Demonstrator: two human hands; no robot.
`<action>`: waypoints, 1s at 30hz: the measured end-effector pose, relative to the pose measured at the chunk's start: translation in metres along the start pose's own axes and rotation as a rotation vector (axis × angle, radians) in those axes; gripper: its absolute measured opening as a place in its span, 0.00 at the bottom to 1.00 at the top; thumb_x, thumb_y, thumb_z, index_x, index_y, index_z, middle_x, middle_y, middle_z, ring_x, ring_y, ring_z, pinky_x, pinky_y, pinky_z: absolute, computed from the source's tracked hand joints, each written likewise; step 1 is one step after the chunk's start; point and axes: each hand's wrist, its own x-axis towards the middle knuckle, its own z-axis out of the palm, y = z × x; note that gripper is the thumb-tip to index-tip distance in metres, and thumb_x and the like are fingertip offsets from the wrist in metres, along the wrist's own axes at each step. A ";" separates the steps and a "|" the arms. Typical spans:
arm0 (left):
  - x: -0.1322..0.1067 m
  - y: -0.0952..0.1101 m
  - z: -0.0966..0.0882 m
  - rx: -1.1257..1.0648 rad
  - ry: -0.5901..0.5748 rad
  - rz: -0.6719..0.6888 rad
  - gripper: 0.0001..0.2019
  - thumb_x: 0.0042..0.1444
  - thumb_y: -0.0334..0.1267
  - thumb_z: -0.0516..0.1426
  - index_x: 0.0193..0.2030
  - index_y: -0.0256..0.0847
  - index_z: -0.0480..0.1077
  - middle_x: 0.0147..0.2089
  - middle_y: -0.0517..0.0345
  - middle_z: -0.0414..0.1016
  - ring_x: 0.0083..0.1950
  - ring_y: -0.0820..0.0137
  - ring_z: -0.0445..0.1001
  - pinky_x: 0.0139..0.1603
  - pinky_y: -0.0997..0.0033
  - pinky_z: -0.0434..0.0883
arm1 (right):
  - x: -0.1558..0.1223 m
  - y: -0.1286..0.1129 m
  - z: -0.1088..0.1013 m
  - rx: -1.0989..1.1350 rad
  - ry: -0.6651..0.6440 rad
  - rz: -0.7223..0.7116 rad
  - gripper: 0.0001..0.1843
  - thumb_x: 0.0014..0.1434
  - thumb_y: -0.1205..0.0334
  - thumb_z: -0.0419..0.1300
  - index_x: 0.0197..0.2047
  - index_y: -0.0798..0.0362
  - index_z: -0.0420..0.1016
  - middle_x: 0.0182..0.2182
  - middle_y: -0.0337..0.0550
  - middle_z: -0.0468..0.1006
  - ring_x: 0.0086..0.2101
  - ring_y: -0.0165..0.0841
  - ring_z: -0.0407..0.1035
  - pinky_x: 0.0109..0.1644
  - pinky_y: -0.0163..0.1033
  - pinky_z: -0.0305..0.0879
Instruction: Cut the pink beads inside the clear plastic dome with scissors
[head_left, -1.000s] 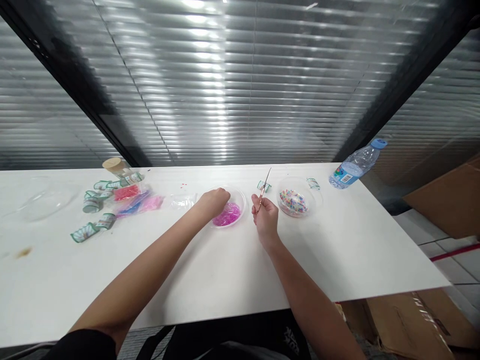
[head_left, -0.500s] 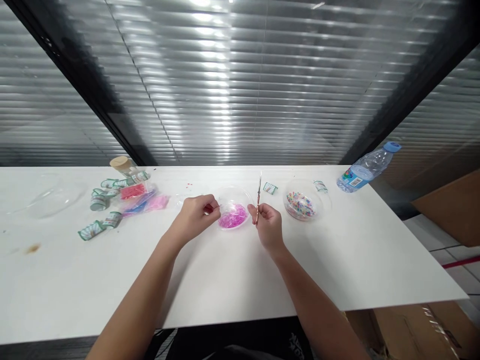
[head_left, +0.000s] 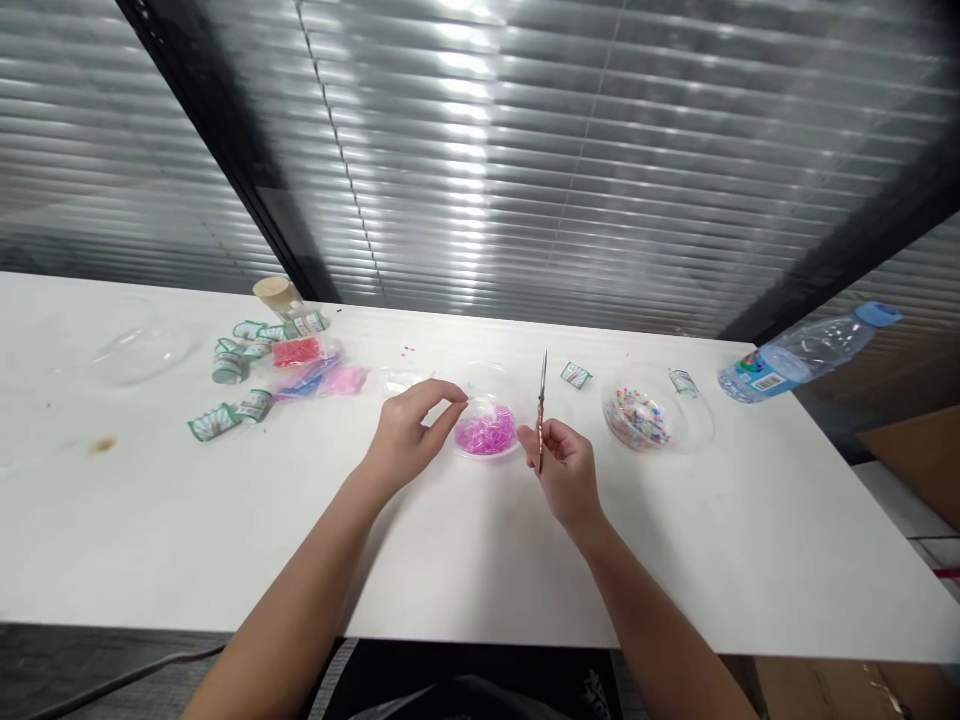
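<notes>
My right hand (head_left: 566,468) holds a pair of scissors (head_left: 541,405) upright, blades pointing away from me, at the right side of a clear bowl (head_left: 487,456). Pink shredded strands (head_left: 486,431) lie in that bowl. Over its left rim is my left hand (head_left: 416,430), thumb and fingertips pinched together. Whatever small thing they hold, if any, is too small to make out. Right of my right hand stands a clear bowl of multicoloured beads (head_left: 640,420).
Small green-and-white packets (head_left: 214,422), a red-bead bag (head_left: 296,352), a pink bag (head_left: 345,380) and a cork-topped jar (head_left: 277,293) sit at the left. A clear dome (head_left: 142,355) lies farther left. A water bottle (head_left: 810,355) stands near the right edge; blinds (head_left: 465,180) rise behind.
The view has tilted and shifted, so the table's things appear farther right. My left fingers are straighter and their pinch is now above the bowl's left rim. The scissors stay in my right hand.
</notes>
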 end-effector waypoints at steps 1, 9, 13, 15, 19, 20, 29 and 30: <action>-0.001 0.000 0.001 -0.018 0.023 -0.022 0.03 0.60 0.31 0.57 0.39 0.40 0.72 0.38 0.58 0.78 0.39 0.73 0.76 0.40 0.73 0.72 | -0.004 -0.002 0.000 -0.011 -0.039 0.022 0.26 0.54 0.46 0.65 0.21 0.52 0.56 0.17 0.31 0.56 0.20 0.23 0.45 0.22 0.33 0.41; -0.006 0.002 0.010 -0.217 0.147 -0.194 0.03 0.58 0.32 0.60 0.39 0.41 0.74 0.38 0.58 0.79 0.40 0.71 0.77 0.43 0.72 0.73 | -0.029 -0.010 0.012 -0.097 -0.346 0.112 0.23 0.57 0.47 0.62 0.23 0.53 0.59 0.18 0.32 0.57 0.21 0.24 0.49 0.24 0.34 0.45; -0.007 0.005 0.010 -0.223 0.121 -0.184 0.03 0.58 0.32 0.60 0.39 0.41 0.74 0.38 0.58 0.80 0.40 0.71 0.78 0.42 0.72 0.73 | -0.030 -0.009 0.015 -0.136 -0.358 0.121 0.24 0.57 0.47 0.62 0.23 0.53 0.57 0.18 0.32 0.57 0.22 0.24 0.47 0.25 0.35 0.44; -0.007 0.006 0.009 -0.206 0.105 -0.159 0.03 0.59 0.32 0.60 0.38 0.41 0.74 0.37 0.59 0.80 0.40 0.71 0.78 0.41 0.72 0.73 | -0.029 -0.009 0.014 -0.135 -0.354 0.125 0.24 0.57 0.47 0.62 0.22 0.53 0.56 0.18 0.32 0.57 0.22 0.24 0.47 0.26 0.35 0.44; -0.007 0.006 0.010 -0.199 0.081 -0.115 0.03 0.60 0.32 0.59 0.39 0.41 0.75 0.38 0.58 0.80 0.39 0.72 0.78 0.42 0.73 0.74 | -0.027 -0.010 0.014 -0.108 -0.347 0.138 0.24 0.57 0.48 0.62 0.22 0.52 0.56 0.18 0.31 0.56 0.22 0.24 0.47 0.25 0.35 0.43; -0.007 0.006 0.011 -0.202 0.078 -0.108 0.03 0.60 0.32 0.59 0.39 0.41 0.75 0.38 0.58 0.80 0.40 0.72 0.78 0.42 0.73 0.74 | -0.027 -0.010 0.014 -0.101 -0.343 0.142 0.24 0.57 0.49 0.63 0.21 0.52 0.55 0.17 0.31 0.55 0.21 0.24 0.47 0.25 0.35 0.43; -0.007 0.006 0.011 -0.195 0.073 -0.104 0.04 0.61 0.32 0.58 0.40 0.41 0.74 0.38 0.59 0.80 0.40 0.72 0.78 0.42 0.73 0.74 | -0.026 -0.008 0.013 -0.064 -0.353 0.173 0.27 0.56 0.48 0.64 0.20 0.53 0.55 0.17 0.31 0.55 0.21 0.24 0.46 0.25 0.35 0.43; -0.007 0.006 0.011 -0.194 0.075 -0.108 0.04 0.61 0.32 0.58 0.40 0.41 0.74 0.38 0.58 0.80 0.40 0.71 0.78 0.42 0.73 0.74 | -0.025 -0.008 0.013 -0.056 -0.357 0.181 0.27 0.56 0.47 0.65 0.20 0.53 0.55 0.17 0.31 0.54 0.21 0.23 0.46 0.25 0.35 0.43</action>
